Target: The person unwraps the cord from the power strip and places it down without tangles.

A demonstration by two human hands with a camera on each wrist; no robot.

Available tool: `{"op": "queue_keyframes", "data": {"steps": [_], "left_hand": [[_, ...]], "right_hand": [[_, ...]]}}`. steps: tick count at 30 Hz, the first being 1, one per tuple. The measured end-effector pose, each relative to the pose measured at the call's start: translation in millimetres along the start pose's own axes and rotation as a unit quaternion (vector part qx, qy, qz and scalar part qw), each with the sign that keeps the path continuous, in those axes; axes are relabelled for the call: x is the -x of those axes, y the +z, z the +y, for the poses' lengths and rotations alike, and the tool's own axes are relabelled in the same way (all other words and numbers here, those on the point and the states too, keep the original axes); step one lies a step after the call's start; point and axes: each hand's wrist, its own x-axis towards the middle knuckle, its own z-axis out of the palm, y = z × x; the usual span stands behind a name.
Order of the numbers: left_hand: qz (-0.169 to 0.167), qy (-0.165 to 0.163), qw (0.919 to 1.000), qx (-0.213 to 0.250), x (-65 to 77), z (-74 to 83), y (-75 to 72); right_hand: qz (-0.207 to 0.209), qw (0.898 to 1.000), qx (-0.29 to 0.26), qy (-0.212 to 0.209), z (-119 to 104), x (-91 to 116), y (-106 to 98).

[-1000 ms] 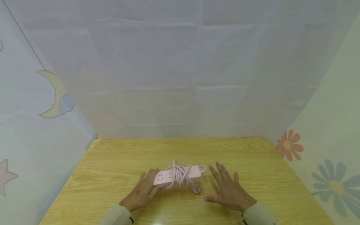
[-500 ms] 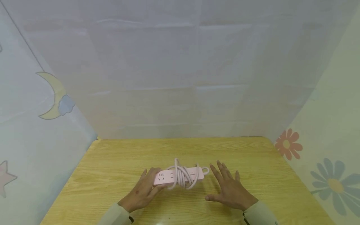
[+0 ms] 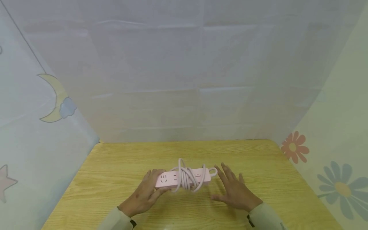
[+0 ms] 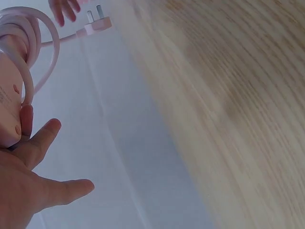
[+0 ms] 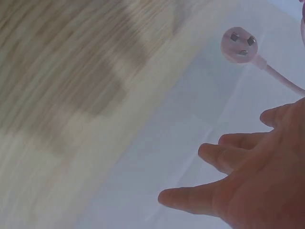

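A pink power strip (image 3: 169, 179) with its pale pink cord (image 3: 187, 179) wound round the middle is held up over the table. My left hand (image 3: 145, 193) grips its left end, thumb along the near edge and fingers behind. In the left wrist view the underside of the strip (image 4: 8, 102) shows, with screw holes. The three-pin plug (image 5: 239, 45) hangs free on a length of cord in the right wrist view; the head view hides it. My right hand (image 3: 237, 193) is spread beside the strip's right end, fingertips close to the small end loop (image 3: 213, 172), holding nothing.
The wooden table (image 3: 120, 159) lies beneath both hands. A pale sheet (image 3: 161, 111) rises along its back edge. Side sheets carry a printed moon (image 3: 54, 99) at the left and printed flowers (image 3: 343, 190) at the right.
The strip has tipped in my left hand and risen slightly, so its switch shows. The plug, seen under the strip a second ago, has gone out of the head view. My right hand has barely moved.
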Motion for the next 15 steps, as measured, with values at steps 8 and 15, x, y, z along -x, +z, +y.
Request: {"op": "queue_keyframes", "data": {"steps": [8,15], "left_hand": [[0.000,0.013,0.9999,0.004,0.0,4.5,-4.0],[0.007,0.028,0.9996,-0.002,-0.8,7.0,-4.3]], "right_hand": [[-0.016,0.996,-0.091,0.018,2.6,-15.7,4.8],[0.007,0.993,-0.114,-0.009,3.2,-32.4,10.1]]}}
